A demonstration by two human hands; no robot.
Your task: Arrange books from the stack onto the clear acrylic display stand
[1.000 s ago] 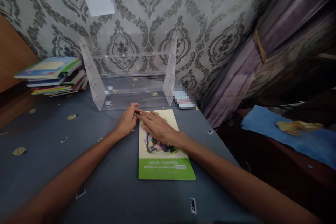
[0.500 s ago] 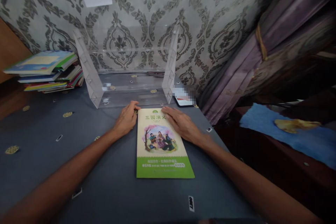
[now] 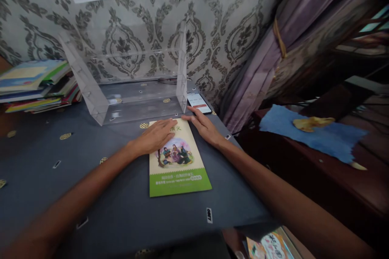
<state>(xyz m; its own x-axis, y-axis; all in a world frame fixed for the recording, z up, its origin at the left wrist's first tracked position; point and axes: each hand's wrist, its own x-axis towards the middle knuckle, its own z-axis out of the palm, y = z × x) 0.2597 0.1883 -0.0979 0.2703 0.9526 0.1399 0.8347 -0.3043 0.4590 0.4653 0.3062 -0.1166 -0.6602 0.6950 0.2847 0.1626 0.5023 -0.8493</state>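
Note:
A thin book (image 3: 178,170) with a cream and green cover lies flat on the dark grey table. Its cover has a painted scene of seated figures under a blossoming tree. My left hand (image 3: 156,134) rests flat across the upper left of the cover, fingers stretched out and hiding part of the title. At the top right corner of the book is my right hand (image 3: 204,127), fingers extended, holding nothing. Behind both hands stands a clear acrylic rack (image 3: 99,111) with see-through shelves and sides.
A stack of books (image 3: 36,85) sits at the left. Right of the rack lies a phone (image 3: 199,103). Beyond the table's right edge are a purple curtain (image 3: 258,56) and a blue cloth (image 3: 304,131) on a dark red surface. Another colourful book (image 3: 270,247) shows below the front edge.
My left hand has moved from the book's left edge onto its cover. The right hand has slid off the cover to the top right corner. The view has turned right.

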